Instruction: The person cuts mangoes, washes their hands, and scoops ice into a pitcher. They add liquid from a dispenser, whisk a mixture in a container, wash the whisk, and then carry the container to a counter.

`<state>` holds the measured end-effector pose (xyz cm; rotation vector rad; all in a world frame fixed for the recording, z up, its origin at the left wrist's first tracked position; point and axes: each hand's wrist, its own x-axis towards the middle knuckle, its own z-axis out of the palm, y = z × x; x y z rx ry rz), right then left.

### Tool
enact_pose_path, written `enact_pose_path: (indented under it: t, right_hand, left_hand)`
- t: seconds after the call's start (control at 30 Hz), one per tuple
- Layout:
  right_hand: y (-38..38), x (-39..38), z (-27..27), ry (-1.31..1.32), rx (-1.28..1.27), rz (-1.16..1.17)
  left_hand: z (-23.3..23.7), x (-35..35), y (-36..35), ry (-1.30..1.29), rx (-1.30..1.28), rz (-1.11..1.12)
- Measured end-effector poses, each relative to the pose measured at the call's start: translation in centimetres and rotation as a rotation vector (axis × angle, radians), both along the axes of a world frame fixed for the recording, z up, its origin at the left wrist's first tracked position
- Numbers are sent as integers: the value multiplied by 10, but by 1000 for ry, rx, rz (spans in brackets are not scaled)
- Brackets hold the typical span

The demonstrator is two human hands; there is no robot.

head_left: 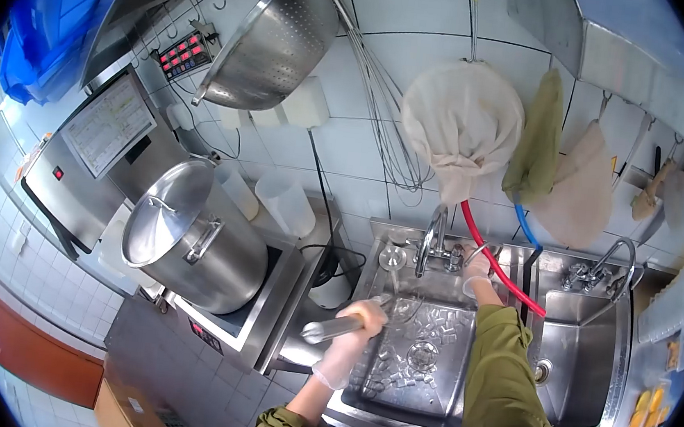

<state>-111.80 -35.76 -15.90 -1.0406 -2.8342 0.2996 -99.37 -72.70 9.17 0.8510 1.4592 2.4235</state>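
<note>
My left hand (pixel 365 319), in a clear glove, is closed around the thick metal handle of a utensil (pixel 333 328). The utensil's far end lies near the water falling from the left faucet (pixel 432 239); its shape there is too blurred to make out. My right hand (pixel 476 269), also gloved, is at the faucet's right handle (pixel 477 251), its fingers partly hidden but apparently curled on it. Below both hands is the left sink basin (pixel 448 397), with clear ice-like pieces (pixel 400 380) around its drain.
A lidded stockpot (pixel 222 260) stands on a cooktop at left. A colander (pixel 279 51), a whisk (pixel 381 102) and cloth bags (pixel 463 114) hang on the wall. A red hose (pixel 490 257) runs down to the right basin (pixel 585 344). A cardboard box (pixel 129 411) sits on the floor.
</note>
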Motion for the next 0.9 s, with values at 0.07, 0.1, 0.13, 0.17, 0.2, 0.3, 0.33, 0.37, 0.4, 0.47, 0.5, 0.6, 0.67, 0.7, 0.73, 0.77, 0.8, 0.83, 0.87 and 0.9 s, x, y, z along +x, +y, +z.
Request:
enact_pose_path:
  t: [0.07,0.1,0.13,0.17,0.2,0.3,0.33,0.37,0.4,0.47,0.5,0.6,0.67,0.7,0.73,0.77,0.8,0.83,0.87,0.9]
  right_hand:
    - [-8,15,11,58,-11,5]
    - [-35,47,75,15,-27,131]
    - [-68,84,154,-22,-48,257]
    - [-94,110,213,-268,-56,379]
    - [-104,134,237,-248,-124,583]
    - [-148,195,282,19,-627,1043]
    - [-166,207,299,98,-687,1126]
    - [-185,214,308,387,-692,1142]
    - [-200,216,320,303,-809,984]
    - [-212,220,308,531,-850,794]
    - [-208,219,297,591,-863,758]
    - [-205,225,339,687,-835,609]
    - [-208,216,408,711,-593,533]
    - [-210,206,436,751,-584,432]
    - [-214,195,466,762,-542,387]
    - [-215,180,492,775,-499,347]
    - [-207,158,507,794,-396,367]
    - [-198,133,518,813,-296,387]
    - [-191,107,532,851,-231,426]
    - [-182,82,544,888,-166,464]
  left_hand:
    - [10,8,-1,-28,-189,-70]
    - [14,10,-2,-17,-302,-68]
    - [6,6,-5,-128,-310,-147]
    - [1,0,-9,-36,-162,-290]
    - [-3,-2,-7,-201,-199,-289]
    - [46,15,0,-237,-380,-334]
    - [53,20,8,-266,-356,-350]
    - [65,28,16,-283,-339,-390]
    - [65,31,25,-150,-370,-373]
    - [77,31,32,201,-443,-301]
    - [91,28,33,418,-479,-242]
    - [167,18,15,389,-463,-397]
    - [196,3,0,603,-373,54]
    - [201,-8,-4,460,-286,53]
    - [200,-16,-7,440,-206,112]
    - [199,-26,-9,423,-123,172]
    - [193,-29,-11,377,-178,167]
    - [183,-30,-17,332,-234,162]
    - [172,-31,-20,314,-240,113]
    - [163,-28,-26,268,-251,65]
